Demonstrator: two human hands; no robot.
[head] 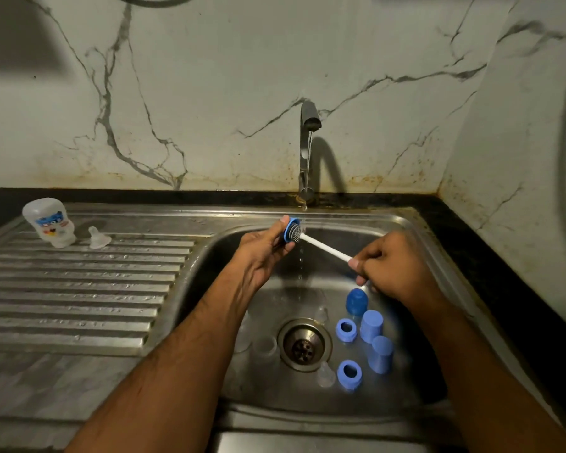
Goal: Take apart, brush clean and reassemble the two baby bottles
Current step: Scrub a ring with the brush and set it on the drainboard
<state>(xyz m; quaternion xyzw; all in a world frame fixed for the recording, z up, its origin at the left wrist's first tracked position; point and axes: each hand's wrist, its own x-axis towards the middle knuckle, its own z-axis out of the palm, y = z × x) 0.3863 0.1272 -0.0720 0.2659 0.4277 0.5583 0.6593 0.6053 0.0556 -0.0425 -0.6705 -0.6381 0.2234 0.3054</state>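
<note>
Your left hand (264, 248) pinches a blue collar ring (291, 229) under the tap (308, 125) while your right hand (388, 264) grips the brush (321, 246) scrubbing inside it.

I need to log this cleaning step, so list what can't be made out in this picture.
- Head view: the blue ring in the left hand has its far side hidden by the fingers.
- The brush handle's end is buried in the right hand.
- Clear parts lying in the sink near the drain are too faint and blurred to identify.
- The print on the bottle on the drainboard is too small to read.
</note>
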